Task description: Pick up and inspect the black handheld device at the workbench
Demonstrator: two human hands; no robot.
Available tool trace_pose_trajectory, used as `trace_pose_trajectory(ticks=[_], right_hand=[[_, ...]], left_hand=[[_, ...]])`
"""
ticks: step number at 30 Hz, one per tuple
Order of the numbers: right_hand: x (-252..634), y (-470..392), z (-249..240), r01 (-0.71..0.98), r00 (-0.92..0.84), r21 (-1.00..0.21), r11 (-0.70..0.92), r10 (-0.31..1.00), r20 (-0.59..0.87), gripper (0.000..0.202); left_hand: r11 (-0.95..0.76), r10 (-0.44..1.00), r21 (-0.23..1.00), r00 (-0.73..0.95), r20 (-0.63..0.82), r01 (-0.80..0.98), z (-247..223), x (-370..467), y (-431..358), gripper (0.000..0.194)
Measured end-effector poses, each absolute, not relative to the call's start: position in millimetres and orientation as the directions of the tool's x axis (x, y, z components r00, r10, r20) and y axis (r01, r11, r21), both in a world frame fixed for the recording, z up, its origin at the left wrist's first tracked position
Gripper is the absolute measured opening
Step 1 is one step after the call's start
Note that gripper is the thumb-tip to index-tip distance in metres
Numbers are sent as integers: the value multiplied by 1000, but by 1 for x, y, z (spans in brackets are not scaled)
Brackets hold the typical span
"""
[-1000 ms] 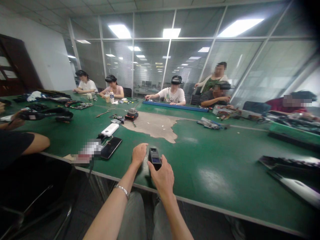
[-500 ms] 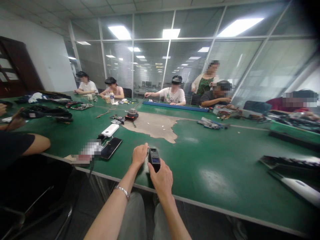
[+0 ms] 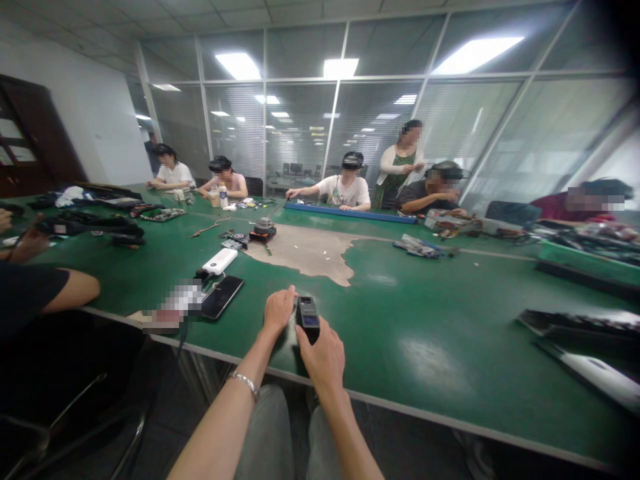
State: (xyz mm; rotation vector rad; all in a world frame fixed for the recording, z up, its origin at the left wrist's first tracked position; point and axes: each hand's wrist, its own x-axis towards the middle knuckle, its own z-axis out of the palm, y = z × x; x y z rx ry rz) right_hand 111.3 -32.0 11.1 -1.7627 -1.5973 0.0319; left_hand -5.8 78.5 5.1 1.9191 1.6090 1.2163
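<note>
A small black boxy device with a little screen (image 3: 307, 308) stands on the green table near its front edge. My right hand (image 3: 324, 350) is closed around its near right side, thumb on the left and fingers mostly hidden behind it. Just left of the device rests my left hand (image 3: 279, 311), a metal bracelet on its wrist. Its fingers point forward and appear to hold nothing; a narrow gap separates them from the device. A black phone (image 3: 223, 297) lies to the left, with a white power bank (image 3: 220, 261) beyond it.
A bare brown patch (image 3: 305, 250) marks the table (image 3: 380, 313). On it sits a dark round-topped part (image 3: 263, 229). Grey tools or parts (image 3: 417, 246) lie farther right. Long black-and-white casings (image 3: 595, 370) are at the right edge. Several people sit around the table; one stands.
My hands and the device stay in place. Across the table, the standing person has shifted slightly left and raised a hand in front of the body.
</note>
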Motion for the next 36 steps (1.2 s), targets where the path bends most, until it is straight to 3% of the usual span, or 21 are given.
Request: trace_pose_trajectory(ticks=[17,27,36], right_hand=[[130,-29,31,681,373,-724,110,799,473,51],[182,-27,13,762,431,-646,-52,785,445,53],[193,-23,-8,794,415,-605,-60,781,467,52]], left_hand=[[-252,938,790,-59,341,559,4,-5,79,65],[-249,938,783,-59,341,570,3,-4,80,66],[-254,936,781,-59,348,571,2,-5,79,66]])
